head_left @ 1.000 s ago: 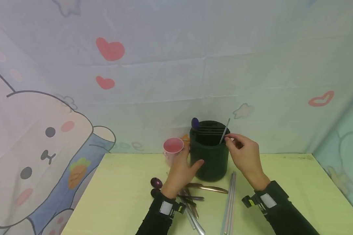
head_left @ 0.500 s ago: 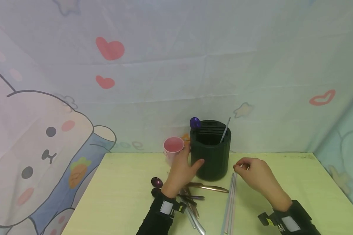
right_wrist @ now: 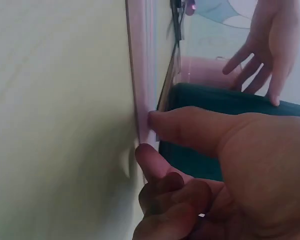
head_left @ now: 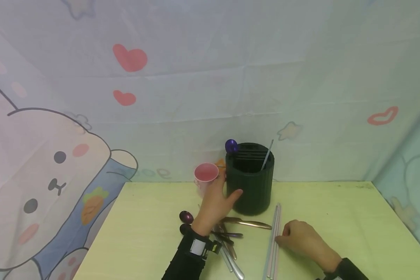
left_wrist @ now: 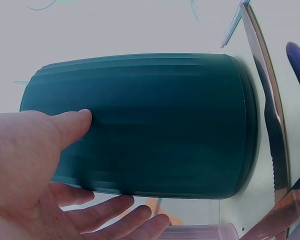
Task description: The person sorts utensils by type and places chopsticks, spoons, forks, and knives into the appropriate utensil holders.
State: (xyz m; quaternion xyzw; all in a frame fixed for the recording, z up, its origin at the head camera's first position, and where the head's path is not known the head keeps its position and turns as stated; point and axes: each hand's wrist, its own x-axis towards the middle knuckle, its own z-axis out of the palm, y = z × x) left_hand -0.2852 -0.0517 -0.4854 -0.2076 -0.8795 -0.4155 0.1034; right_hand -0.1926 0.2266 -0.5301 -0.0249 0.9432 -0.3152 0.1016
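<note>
A dark green ribbed utensil holder (head_left: 250, 194) stands upright on the table. My left hand (head_left: 215, 206) rests on its left side, thumb on the front and the other fingers extended along the side, as the left wrist view shows. A purple spoon (head_left: 231, 146) and a pale chopstick (head_left: 267, 155) stick out of the holder's top. Several chopsticks (head_left: 271, 251) lie side by side in front of it. At the right edge of this bundle, my right hand (head_left: 302, 241) pinches a pink chopstick (right_wrist: 139, 60) between thumb and index finger, its other fingers curled.
A pink cup (head_left: 205, 173) stands left of the holder, by my left fingers. Before the holder lie a copper-coloured knife (head_left: 253, 224), a dark purple spoon (head_left: 186, 217) and a silver handle (head_left: 235, 268), among other crossed cutlery. A printed cloth (head_left: 210, 85) hangs behind the table.
My right hand has left the holder's rim, where the pale chopstick stands, and come down and toward me to the chopsticks on the table. The left hand stays in place.
</note>
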